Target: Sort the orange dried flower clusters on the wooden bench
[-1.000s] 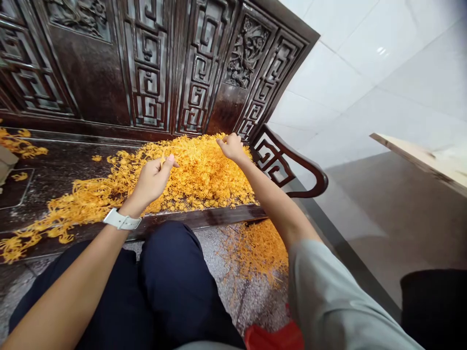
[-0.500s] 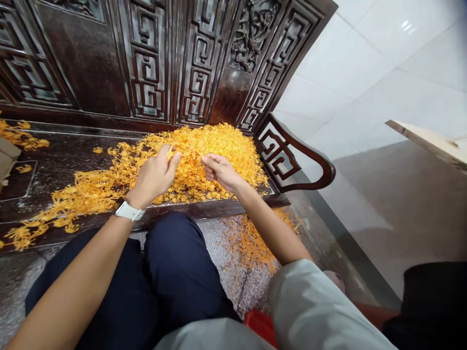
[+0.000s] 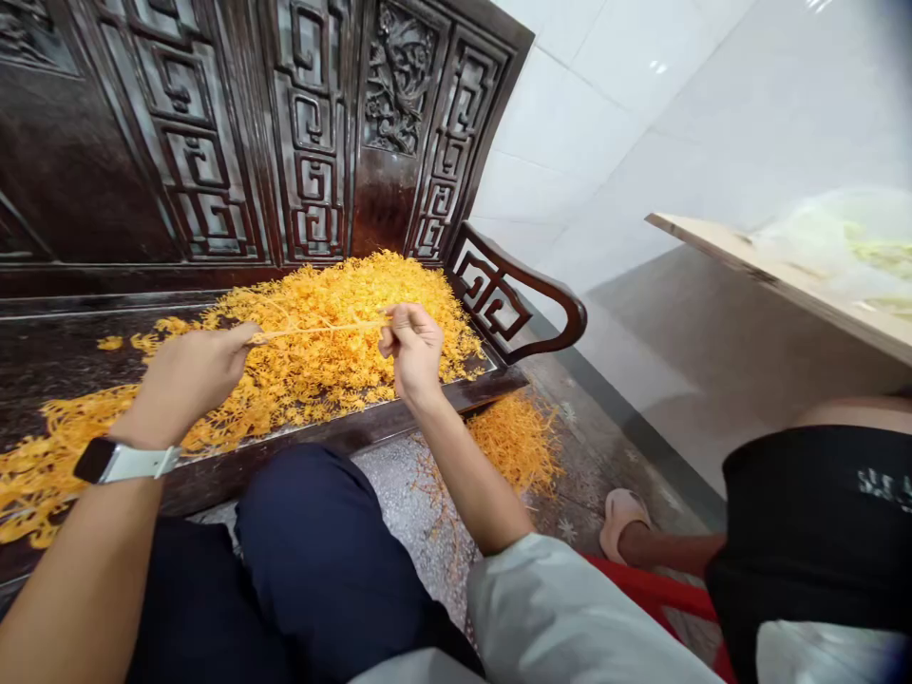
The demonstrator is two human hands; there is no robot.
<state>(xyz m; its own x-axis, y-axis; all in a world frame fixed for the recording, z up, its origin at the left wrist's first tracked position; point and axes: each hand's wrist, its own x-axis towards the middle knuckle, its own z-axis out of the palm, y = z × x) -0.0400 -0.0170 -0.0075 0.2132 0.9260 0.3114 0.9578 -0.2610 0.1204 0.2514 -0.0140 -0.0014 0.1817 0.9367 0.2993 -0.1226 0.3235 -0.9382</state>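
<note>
A thin orange stem (image 3: 313, 331) is stretched nearly level between my two hands. My left hand (image 3: 191, 375), with a pale-strapped watch on its wrist, pinches one end between thumb and fingers. At the other end, the fingertips of my right hand (image 3: 414, 344) are closed on it. Beneath and behind both hands spreads a heap of small orange flower-like pieces (image 3: 385, 280) on a dark wooden bench seat (image 3: 49, 356). Tangled orange strands of joined pieces (image 3: 92, 408) lie at the left, partly covered by my left forearm.
A carved bench back (image 3: 242, 142) rises behind the heap, with a curved armrest (image 3: 562, 323) at right. Thin orange sticks (image 3: 517, 442) are piled on the floor. A wooden board (image 3: 755, 261) juts from the right; another person's leg and pink shoe (image 3: 621, 518) are below, near red stool parts (image 3: 659, 584).
My hands have moved apart, and the orange stem now shows stretched between them. The view has swung right, bringing more of the board and the other person into sight.
</note>
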